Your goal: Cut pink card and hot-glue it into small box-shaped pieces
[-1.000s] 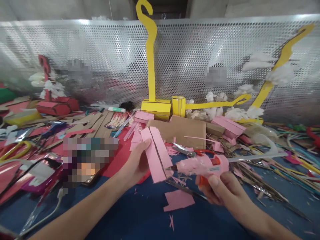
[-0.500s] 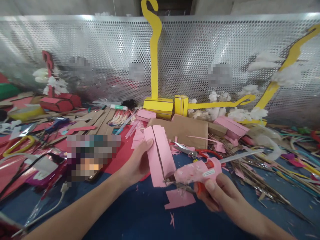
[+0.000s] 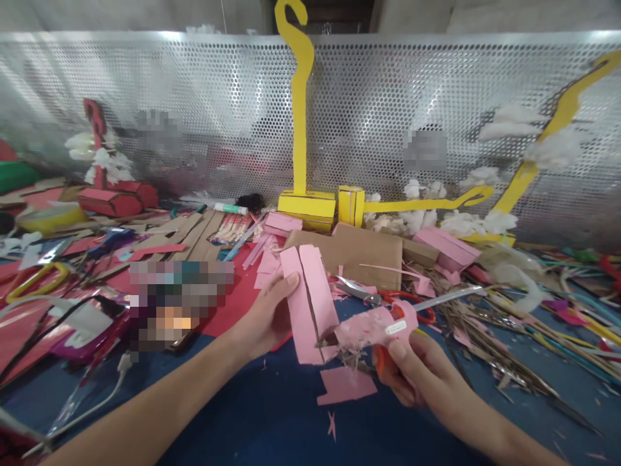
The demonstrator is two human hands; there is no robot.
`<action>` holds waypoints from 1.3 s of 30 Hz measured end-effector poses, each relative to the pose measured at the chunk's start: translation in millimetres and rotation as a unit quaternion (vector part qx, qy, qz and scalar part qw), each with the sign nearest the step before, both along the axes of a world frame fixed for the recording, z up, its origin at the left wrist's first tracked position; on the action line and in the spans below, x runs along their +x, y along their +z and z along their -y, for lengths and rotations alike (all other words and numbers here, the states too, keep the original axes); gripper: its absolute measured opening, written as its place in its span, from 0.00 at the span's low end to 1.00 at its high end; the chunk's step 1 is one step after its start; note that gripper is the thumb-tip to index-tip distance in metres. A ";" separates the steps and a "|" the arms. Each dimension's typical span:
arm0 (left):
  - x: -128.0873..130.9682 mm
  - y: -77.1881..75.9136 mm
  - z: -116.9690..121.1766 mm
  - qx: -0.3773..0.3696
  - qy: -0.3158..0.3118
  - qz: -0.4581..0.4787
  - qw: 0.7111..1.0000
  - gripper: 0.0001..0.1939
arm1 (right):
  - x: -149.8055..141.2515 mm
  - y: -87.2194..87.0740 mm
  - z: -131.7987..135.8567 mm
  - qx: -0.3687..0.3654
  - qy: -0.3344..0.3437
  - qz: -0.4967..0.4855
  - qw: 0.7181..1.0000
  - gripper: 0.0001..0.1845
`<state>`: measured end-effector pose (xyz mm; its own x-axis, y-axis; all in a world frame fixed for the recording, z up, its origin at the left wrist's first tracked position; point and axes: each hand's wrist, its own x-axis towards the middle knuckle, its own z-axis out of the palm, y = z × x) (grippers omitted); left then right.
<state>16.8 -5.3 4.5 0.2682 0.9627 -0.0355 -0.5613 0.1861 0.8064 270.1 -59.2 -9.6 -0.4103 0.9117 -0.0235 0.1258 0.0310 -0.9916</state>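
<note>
My left hand (image 3: 269, 317) grips a pink paper-covered cardboard box (image 3: 306, 301) by its left side, thumb on the front face. A dark seam runs down that face. In my right hand (image 3: 420, 369) is a pink hot glue gun (image 3: 371, 327) with an orange trigger and a clear glue stick (image 3: 444, 299) poking out of its back. The gun's nozzle points left and meets the lower part of the box at the seam; whether glue is coming out I cannot tell. Below the gun lies a pink paper scrap (image 3: 348, 386) on the blue table.
Pliers (image 3: 359, 291) and red-handled scissors (image 3: 422, 309) lie behind the gun. A yellow hook-shaped stand (image 3: 301, 129) rises before the perforated metal panel (image 3: 208, 116). Thin sticks and cardboard strips (image 3: 524, 369) clutter the right; a phone, cables and yellow-handled scissors (image 3: 39, 285) lie left.
The glue gun has shifted slightly left, its nozzle moving along the lower seam, and its rear end has swung left. The box stays nearly where it was.
</note>
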 end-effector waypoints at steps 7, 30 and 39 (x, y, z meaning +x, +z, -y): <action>-0.4 -4.9 0.7 0.028 -0.045 -0.009 0.999 0.23 | -2.3 1.5 -0.9 -0.034 -0.014 -0.015 0.999 0.32; 0.4 -9.0 1.6 0.097 -0.138 -0.013 0.986 0.26 | -5.5 -7.9 -9.7 -0.078 -0.068 -0.090 0.991 0.32; 2.6 -4.4 6.8 0.105 -0.124 -0.057 0.985 0.21 | -5.3 -6.9 -10.2 -0.071 -0.097 -0.135 0.984 0.31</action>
<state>19.4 -12.1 0.1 0.5011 0.8578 0.1146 -0.4241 0.1280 0.8965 264.8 -49.1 -16.6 -0.2377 0.9687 -0.0708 -0.1521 -0.1091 -0.9823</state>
